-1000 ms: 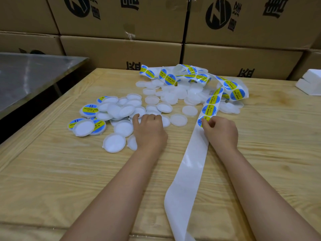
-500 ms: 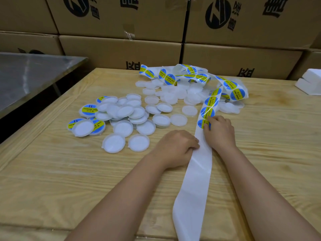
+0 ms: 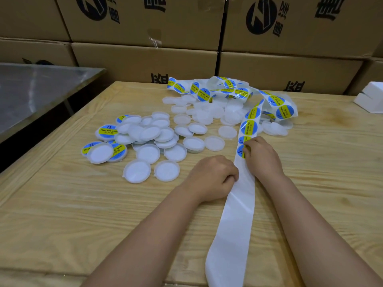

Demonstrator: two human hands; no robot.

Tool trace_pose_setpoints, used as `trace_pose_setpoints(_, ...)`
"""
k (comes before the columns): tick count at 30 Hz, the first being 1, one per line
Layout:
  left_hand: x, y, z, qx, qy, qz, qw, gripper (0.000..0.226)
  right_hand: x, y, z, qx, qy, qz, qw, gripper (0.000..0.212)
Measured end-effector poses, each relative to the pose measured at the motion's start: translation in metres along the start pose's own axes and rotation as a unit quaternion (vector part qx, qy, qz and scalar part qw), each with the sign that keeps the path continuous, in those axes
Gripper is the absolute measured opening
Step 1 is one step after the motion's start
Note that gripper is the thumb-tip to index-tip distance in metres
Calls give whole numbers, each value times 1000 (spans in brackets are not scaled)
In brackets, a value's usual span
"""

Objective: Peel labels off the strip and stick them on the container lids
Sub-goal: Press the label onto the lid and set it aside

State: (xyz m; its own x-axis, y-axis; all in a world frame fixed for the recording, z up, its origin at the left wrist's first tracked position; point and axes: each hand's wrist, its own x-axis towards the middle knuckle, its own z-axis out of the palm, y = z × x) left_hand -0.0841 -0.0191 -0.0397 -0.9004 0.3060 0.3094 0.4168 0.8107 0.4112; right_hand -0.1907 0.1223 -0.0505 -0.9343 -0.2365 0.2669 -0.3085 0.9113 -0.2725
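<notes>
A white backing strip (image 3: 236, 214) runs from the table's near edge up to a tangled pile of blue-and-yellow round labels (image 3: 248, 127). My left hand (image 3: 213, 177) is curled at the strip's left edge and pinches it. My right hand (image 3: 262, 157) lies on the strip, its fingertips picking at the nearest label (image 3: 240, 151). Several plain white lids (image 3: 165, 170) lie left of the strip. A few labelled lids (image 3: 107, 131) sit at the far left of that heap.
The work surface is a light wooden table (image 3: 83, 214). Stacked cardboard boxes (image 3: 145, 59) close off the back. A steel table (image 3: 37, 90) stands to the left across a dark gap. White foam blocks (image 3: 371, 98) rest at the right rear.
My left hand left the lid pile and came right to the strip, where it now holds the edge. My right hand has shifted slightly up the strip onto the nearest label.
</notes>
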Motion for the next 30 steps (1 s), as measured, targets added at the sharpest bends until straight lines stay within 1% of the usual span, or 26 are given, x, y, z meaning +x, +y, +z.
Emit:
trace_pose_setpoints(5, 0, 2, -1, 0, -5, -11, 1000, 39, -2, -2, -3, 55, 33, 36, 997, 23)
trace_pose_setpoints(9, 0, 2, -2, -1, -3, -17, 1000, 38, -1, -2, -4, 56, 33, 54, 996, 22)
trace_pose_setpoints(12, 0, 3, -2, 1, -5, -21, 1000, 38, -2, -2, -4, 42, 38, 43, 997, 21)
trace_pose_setpoints(15, 0, 4, -2, 4, -7, -26, 1000, 38, -1, -2, -3, 31, 64, 18, 997, 19)
trace_pose_setpoints(17, 0, 4, -2, 10, -7, -27, 1000, 39, -1, -3, -2, 20, 62, 12, 998, 18)
trace_pose_setpoints(19, 1, 4, -1, 13, -9, -27, 1000, 38, -2, -3, -1, 35, 66, 22, 997, 24)
trace_pose_setpoints(22, 1, 4, -2, 8, -5, -26, 1000, 38, -6, -5, -3, 97, 108, 50, 988, 44)
trace_pose_setpoints(24, 1, 3, -1, 5, -1, -23, 1000, 38, -8, -7, -6, 124, 123, 69, 982, 52)
trace_pose_setpoints(27, 2, 2, -1, -3, 5, -22, 1000, 36, -7, -8, -10, 171, 137, 86, 972, 59)
trace_pose_setpoints(30, 2, -1, 3, -34, 41, -34, 998, 28, -7, -7, -11, 219, 132, 90, 963, 61)
